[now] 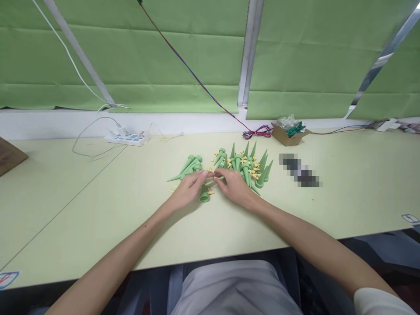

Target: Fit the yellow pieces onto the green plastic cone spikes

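My left hand [187, 189] and my right hand [232, 186] meet fingertip to fingertip over the pale table [98, 205]. A green plastic cone spike [204, 195] lies under my left fingers, its open end toward me. Whether either hand pinches one of the small yellow parts [210, 191] is hidden by the fingers. Just beyond my right hand stands a cluster of green spikes with yellow parts [247, 165]. A smaller pile of green spikes [188, 167] lies beyond my left hand.
A white power strip [126, 138] with cables sits at the back left. A small cardboard box [288, 133] with green pieces and a plastic bag stands at the back right. Red-blue wires [257, 131] coil beside it. A brown box corner [8, 157] is at far left.
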`<act>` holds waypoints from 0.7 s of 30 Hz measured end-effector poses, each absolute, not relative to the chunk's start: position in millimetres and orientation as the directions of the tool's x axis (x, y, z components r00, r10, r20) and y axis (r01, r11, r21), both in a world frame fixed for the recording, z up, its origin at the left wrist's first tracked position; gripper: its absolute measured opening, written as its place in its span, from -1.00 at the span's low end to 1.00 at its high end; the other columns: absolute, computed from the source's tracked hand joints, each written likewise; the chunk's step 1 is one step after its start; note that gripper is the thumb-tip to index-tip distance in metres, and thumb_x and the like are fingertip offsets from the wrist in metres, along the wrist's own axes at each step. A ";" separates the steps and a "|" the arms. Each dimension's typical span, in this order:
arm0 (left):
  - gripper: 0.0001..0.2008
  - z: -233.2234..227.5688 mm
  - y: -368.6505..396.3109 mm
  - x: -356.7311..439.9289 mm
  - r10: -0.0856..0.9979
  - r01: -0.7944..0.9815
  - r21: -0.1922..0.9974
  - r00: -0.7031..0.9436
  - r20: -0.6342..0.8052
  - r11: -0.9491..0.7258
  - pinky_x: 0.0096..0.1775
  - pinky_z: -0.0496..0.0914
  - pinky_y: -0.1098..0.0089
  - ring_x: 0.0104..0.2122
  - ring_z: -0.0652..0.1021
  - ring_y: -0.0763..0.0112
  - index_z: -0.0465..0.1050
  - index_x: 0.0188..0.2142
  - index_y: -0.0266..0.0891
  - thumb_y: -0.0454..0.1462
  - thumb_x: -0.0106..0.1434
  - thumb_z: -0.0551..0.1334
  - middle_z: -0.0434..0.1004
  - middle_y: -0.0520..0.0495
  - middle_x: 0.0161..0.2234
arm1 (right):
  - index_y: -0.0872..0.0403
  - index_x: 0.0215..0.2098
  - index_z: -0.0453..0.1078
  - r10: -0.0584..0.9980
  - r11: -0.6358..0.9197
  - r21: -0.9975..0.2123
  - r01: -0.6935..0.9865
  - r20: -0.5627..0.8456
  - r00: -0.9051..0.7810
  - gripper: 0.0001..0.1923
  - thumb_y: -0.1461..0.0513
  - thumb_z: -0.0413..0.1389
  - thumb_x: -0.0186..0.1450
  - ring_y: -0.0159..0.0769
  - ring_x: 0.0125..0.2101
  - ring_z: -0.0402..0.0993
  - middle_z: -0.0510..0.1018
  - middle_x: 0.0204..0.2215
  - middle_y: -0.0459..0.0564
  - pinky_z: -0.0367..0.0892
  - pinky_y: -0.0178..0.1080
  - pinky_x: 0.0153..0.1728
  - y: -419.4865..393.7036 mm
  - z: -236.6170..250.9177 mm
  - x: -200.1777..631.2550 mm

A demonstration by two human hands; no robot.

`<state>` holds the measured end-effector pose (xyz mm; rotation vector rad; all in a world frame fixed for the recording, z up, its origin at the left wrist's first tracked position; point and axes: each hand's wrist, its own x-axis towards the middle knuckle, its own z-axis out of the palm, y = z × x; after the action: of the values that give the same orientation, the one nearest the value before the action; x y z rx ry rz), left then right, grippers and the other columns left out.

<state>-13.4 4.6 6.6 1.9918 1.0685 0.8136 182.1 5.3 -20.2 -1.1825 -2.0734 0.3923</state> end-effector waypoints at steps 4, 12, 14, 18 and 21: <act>-0.48 7.3 3.2 -13.3 0.868 0.418 0.818 0.462 0.183 -0.395 0.27 0.26 0.08 0.19 0.47 0.14 0.58 -0.03 -0.06 0.11 0.46 -0.05 0.59 -0.13 0.09 | 0.12 -0.10 0.43 0.845 0.531 -0.585 0.613 0.426 -0.324 -0.86 0.36 0.08 0.41 -0.20 -0.15 0.58 0.64 -0.17 0.09 0.36 -0.22 -0.12 6.1 -21.0 182.1; -0.46 10.6 0.8 -11.7 0.871 0.431 0.814 0.459 0.173 -0.389 0.26 0.25 -0.02 0.18 0.49 0.01 0.58 0.03 -0.15 0.08 0.45 -0.02 0.61 -0.23 0.07 | 0.11 -0.14 0.43 0.845 0.529 -0.616 0.584 0.442 -0.301 -0.88 0.36 0.08 0.41 -0.24 -0.19 0.59 0.65 -0.21 0.06 0.37 -0.24 -0.15 7.2 -22.0 182.4; -0.46 11.4 0.4 -11.3 0.874 0.437 0.813 0.456 0.167 -0.384 0.25 0.25 -0.05 0.17 0.50 -0.01 0.59 0.04 -0.16 0.08 0.45 -0.02 0.63 -0.25 0.04 | 0.11 -0.13 0.43 0.844 0.530 -0.620 0.578 0.451 -0.290 -0.88 0.36 0.09 0.40 -0.23 -0.18 0.59 0.65 -0.21 0.06 0.37 -0.23 -0.15 8.1 -23.4 182.6; -0.44 12.3 -0.1 -11.0 0.880 0.460 0.807 0.451 0.147 -0.370 0.22 0.28 -0.03 0.11 0.54 0.00 0.60 0.02 -0.16 0.09 0.44 -0.03 0.65 -0.23 -0.02 | 0.10 -0.15 0.43 0.842 0.530 -0.623 0.575 0.468 -0.269 -0.90 0.36 0.12 0.38 -0.23 -0.21 0.58 0.65 -0.23 0.05 0.37 -0.22 -0.15 9.6 -25.4 183.1; -0.43 12.4 -0.7 -10.7 0.889 0.489 0.791 0.433 0.147 -0.369 0.10 0.38 0.02 -0.02 0.60 0.01 0.61 0.00 -0.17 0.10 0.44 -0.04 0.68 -0.17 -0.22 | 0.10 -0.17 0.43 0.841 0.531 -0.627 0.570 0.473 -0.263 -0.91 0.35 0.11 0.38 -0.24 -0.23 0.57 0.64 -0.24 0.04 0.36 -0.24 -0.17 9.2 -25.1 183.4</act>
<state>-10.7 -0.7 12.4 2.0116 1.1572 0.7594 183.4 9.2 -25.1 -1.1476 -1.9624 0.4247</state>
